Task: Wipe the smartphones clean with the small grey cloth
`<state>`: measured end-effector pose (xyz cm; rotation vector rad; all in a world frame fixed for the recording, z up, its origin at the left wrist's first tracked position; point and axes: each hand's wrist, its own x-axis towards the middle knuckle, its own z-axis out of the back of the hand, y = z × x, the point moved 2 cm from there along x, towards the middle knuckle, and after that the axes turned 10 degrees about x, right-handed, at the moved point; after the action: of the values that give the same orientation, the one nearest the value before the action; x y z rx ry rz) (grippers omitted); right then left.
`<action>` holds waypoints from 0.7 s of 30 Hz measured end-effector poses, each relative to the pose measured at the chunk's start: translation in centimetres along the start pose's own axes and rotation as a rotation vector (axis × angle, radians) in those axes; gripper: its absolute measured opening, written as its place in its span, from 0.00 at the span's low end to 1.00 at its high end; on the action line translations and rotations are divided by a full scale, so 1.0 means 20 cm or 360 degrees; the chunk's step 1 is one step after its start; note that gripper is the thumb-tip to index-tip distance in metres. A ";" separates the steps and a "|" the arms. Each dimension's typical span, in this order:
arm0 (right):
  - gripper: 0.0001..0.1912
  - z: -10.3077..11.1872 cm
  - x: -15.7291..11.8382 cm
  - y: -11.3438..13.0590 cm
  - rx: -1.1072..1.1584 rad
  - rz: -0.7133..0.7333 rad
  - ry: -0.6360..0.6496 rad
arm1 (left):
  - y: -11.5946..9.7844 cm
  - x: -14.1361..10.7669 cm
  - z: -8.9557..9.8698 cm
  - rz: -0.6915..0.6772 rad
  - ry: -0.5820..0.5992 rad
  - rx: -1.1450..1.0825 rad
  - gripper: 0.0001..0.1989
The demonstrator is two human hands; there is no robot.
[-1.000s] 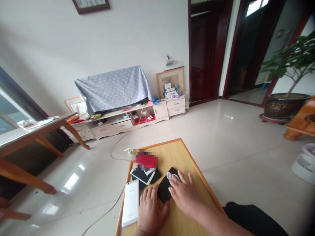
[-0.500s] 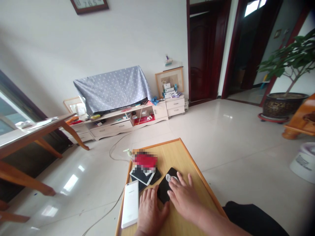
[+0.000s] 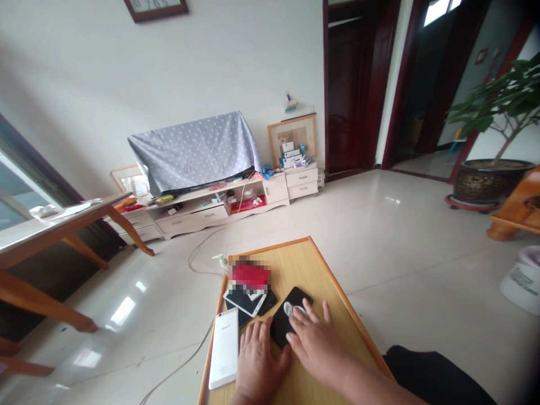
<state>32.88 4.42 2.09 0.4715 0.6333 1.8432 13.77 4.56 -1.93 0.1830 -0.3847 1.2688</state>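
Observation:
A black phone [image 3: 283,331] lies aslant on the small wooden table [image 3: 295,256]. Along its left edge sits my left hand [image 3: 257,351], palm down, fingers stretched out, thumb close to the phone's lower end. My right hand [image 3: 314,337] is spread flat over the phone's right side. Beneath its fingertips is a crumpled white thing [image 3: 288,309], perhaps a tissue or cloth, mostly hidden. To the left of my left hand lies a white phone [image 3: 224,350], back side up. Farther back, a white-framed phone [image 3: 243,301] rests on other dark phones.
A blurred red item [image 3: 251,274] and a pump bottle [image 3: 221,261] stand at the table's far left corner. Beyond are a low cabinet [image 3: 194,219], a cloth-covered shape [image 3: 198,149] and a cable [image 3: 192,360] on the floor. A white bucket [image 3: 523,284] is at right.
Both hands and the phones keep nearly the same places. The view has shifted very slightly.

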 end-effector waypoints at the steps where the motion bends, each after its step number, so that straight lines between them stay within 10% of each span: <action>1: 0.28 -0.03 -0.03 0.03 0.0053 0.0079 0.0045 | 0.01 0.00 0.00 -0.0014 0.0019 -0.0002 0.30; 21: 0.28 0.01 0.00 0.02 0.0042 0.0008 0.0149 | 0.01 0.00 0.00 0.0013 0.0057 -0.0029 0.30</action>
<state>32.69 4.30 2.43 0.4064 0.7206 1.8719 13.56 4.56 -2.00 0.1437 -0.3665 1.2744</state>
